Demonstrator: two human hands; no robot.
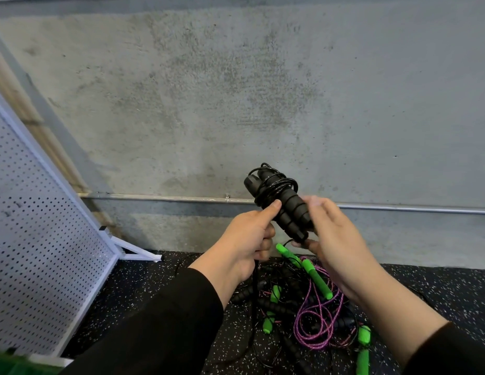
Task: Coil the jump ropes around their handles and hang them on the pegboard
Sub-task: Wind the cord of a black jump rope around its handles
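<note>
A black jump rope (279, 197) has its two foam handles held together, tilted up to the left, with black cord wound round their upper part. My left hand (248, 238) grips the cord below the handles, thumb pressed against the coil, and a length of cord hangs down from it. My right hand (332, 234) holds the lower end of the handles, thumb under them. The white pegboard (38, 226) stands on its frame at the left, leaning in the view, with no rope on the part I see.
A tangled pile of jump ropes (311, 301) lies on the dark speckled floor below my hands: green handles, black foam handles, purple and black cords. A concrete wall with a metal pipe (160, 197) stands behind. The pegboard's white foot (140, 255) juts onto the floor.
</note>
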